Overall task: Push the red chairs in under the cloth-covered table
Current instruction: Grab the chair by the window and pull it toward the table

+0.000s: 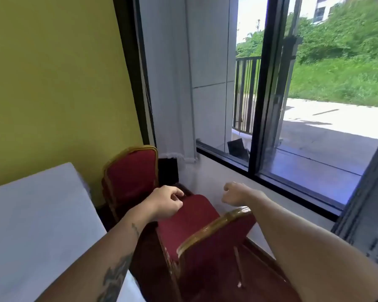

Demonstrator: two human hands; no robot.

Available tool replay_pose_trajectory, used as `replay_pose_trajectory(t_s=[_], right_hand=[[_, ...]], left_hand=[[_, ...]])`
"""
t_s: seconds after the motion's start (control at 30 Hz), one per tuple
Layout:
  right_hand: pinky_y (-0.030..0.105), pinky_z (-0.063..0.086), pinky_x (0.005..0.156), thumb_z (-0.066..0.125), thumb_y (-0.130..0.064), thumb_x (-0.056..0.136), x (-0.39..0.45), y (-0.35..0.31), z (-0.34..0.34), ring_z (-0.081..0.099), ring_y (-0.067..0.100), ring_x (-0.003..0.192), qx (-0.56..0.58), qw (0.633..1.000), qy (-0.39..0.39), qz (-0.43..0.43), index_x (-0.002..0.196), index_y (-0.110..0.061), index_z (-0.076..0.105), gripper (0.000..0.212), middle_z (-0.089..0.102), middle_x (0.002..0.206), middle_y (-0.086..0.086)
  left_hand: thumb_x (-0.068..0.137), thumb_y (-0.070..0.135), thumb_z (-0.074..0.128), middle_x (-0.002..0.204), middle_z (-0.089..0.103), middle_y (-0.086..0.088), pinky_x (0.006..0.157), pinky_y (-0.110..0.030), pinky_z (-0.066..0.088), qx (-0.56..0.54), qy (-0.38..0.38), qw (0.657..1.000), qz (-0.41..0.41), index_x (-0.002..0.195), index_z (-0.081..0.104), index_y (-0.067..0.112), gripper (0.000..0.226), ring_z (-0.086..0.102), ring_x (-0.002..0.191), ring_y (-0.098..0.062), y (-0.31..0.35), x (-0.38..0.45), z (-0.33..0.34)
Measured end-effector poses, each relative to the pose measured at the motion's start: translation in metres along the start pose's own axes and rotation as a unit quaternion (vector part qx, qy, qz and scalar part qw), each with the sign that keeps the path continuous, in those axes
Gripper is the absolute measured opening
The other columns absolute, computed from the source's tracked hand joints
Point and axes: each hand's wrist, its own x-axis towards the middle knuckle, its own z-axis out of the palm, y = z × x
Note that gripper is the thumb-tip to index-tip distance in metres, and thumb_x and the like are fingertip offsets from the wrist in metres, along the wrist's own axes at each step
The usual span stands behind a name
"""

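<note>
Two red chairs with gold frames stand beside the white cloth-covered table [31, 214], which fills the lower left. The far red chair [131, 175] is upright in the corner by the yellow wall, just past the table's corner. The near red chair [190, 223] stands in the middle, its gold-edged backrest toward me and its seat pointing away. My left hand [166, 202] curls its fingers over the seat's far left edge. My right hand [234, 196] hovers curled in a loose fist just beyond the seat's right side, with nothing visible in it.
A white wall [227, 177] under a large black-framed window [255, 127] runs close along the right of the near chair. A white curtain [175, 83] hangs in the corner. Dark red carpet [148, 264] shows between table and chair.
</note>
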Motion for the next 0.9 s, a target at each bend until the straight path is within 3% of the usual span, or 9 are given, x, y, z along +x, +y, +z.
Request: replay_pose_trajectory(t_s=[0.1,0.2,0.27,0.33,0.5,0.67,0.77,0.83,0.9], right_hand=[[0.036,0.048,0.093,0.046,-0.027,0.098,0.008,0.036,0.007,0.058,0.030,0.115,-0.008,1.000,-0.029,0.009,0.130,-0.012,0.064,0.040,0.062,0.131,0.009],[0.042,0.052,0.094,0.046,-0.040,0.089,0.017,0.065,0.023,0.056,0.034,0.113,-0.014,0.999,-0.027,0.023,0.100,-0.019,0.068,0.033,0.068,0.118,0.009],[0.044,0.047,0.097,0.045,-0.044,0.094,0.018,0.074,0.029,0.050,0.035,0.122,-0.011,0.999,-0.018,0.025,0.106,-0.018,0.072,0.039,0.066,0.121,0.008],[0.046,0.041,0.098,0.043,-0.044,0.100,0.016,0.078,0.031,0.043,0.035,0.130,0.004,1.000,0.000,0.014,0.114,-0.019,0.071,0.040,0.063,0.130,0.008],[0.048,0.041,0.104,0.044,-0.043,0.103,0.016,0.086,0.035,0.037,0.036,0.139,0.115,0.993,0.007,0.036,0.123,-0.024,0.071,0.039,0.056,0.138,0.008],[0.037,0.041,0.083,0.053,-0.046,0.096,0.016,0.083,0.037,0.048,0.034,0.116,0.196,0.976,0.039,0.086,0.078,-0.014,0.071,0.040,0.060,0.092,0.005],[0.045,0.047,0.096,0.059,-0.052,0.086,0.023,0.079,0.045,0.040,0.038,0.136,0.206,0.973,0.035,0.103,0.075,-0.018,0.064,0.036,0.060,0.121,0.011],[0.061,0.035,0.114,0.057,-0.056,0.086,0.026,0.075,0.052,0.012,0.042,0.155,0.169,0.978,0.007,0.119,0.105,-0.016,0.067,0.045,0.034,0.160,0.018],[0.067,0.023,0.120,0.054,-0.060,0.091,0.031,0.071,0.058,-0.010,0.041,0.159,0.154,0.978,-0.004,0.138,0.142,-0.010,0.052,0.071,0.004,0.174,0.018]], left_hand=[[0.094,0.026,0.060,0.109,0.068,0.005,0.069,-0.017,0.048,0.011,-0.037,0.999,-0.028,0.132,0.065,0.022,0.039,0.068,0.095,-0.012,0.017,0.021,0.035],[0.093,0.025,0.060,0.119,0.064,0.005,0.083,-0.025,0.056,0.042,-0.096,0.993,-0.060,0.139,0.058,0.024,0.047,0.067,0.105,-0.016,0.028,0.034,0.070],[0.090,0.024,0.060,0.133,0.060,0.002,0.095,-0.028,0.053,0.073,-0.139,0.985,-0.076,0.148,0.050,0.025,0.058,0.062,0.117,-0.018,0.030,0.042,0.092],[0.087,0.024,0.059,0.138,0.059,-0.001,0.093,-0.027,0.050,0.102,-0.172,0.975,-0.093,0.151,0.045,0.027,0.066,0.060,0.118,-0.018,0.031,0.046,0.112],[0.078,0.024,0.055,0.108,0.064,0.000,0.087,-0.033,0.053,0.181,-0.154,0.965,-0.115,0.130,0.060,0.033,0.053,0.066,0.105,-0.026,0.030,0.057,0.137],[0.073,0.028,0.057,0.120,0.066,-0.004,0.094,-0.036,0.054,0.216,-0.167,0.952,-0.138,0.123,0.067,0.030,0.051,0.065,0.112,-0.028,0.021,0.071,0.145],[0.075,0.030,0.058,0.111,0.067,-0.002,0.092,-0.038,0.056,0.235,-0.164,0.949,-0.132,0.116,0.068,0.025,0.042,0.066,0.106,-0.027,0.015,0.078,0.155],[0.079,0.031,0.061,0.110,0.067,-0.003,0.090,-0.038,0.057,0.231,-0.163,0.951,-0.128,0.115,0.068,0.022,0.037,0.067,0.104,-0.027,0.013,0.080,0.158],[0.083,0.032,0.062,0.115,0.067,-0.006,0.092,-0.039,0.056,0.228,-0.158,0.953,-0.125,0.116,0.067,0.020,0.036,0.067,0.108,-0.030,0.009,0.082,0.159]])
